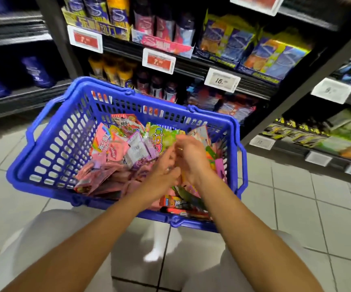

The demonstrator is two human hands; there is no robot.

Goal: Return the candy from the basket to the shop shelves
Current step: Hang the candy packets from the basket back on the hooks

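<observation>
— What is the person wearing?
— Both forearms are bare, no sleeves in view. The left hand (164,168) has a ring on one finger, and the right hand (191,159) a thin gold-coloured band.
— And lower down?
— Pale, light-grey clothing over the legs, and a white sock or shoe, blurred.

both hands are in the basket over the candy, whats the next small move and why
Probably close one hand on a single packet and lift it out. Both the left hand and right hand are low in the blue basket among the loose candy packets; blur hides whether either grips one yet. The shelves stand right behind the basket.
</observation>
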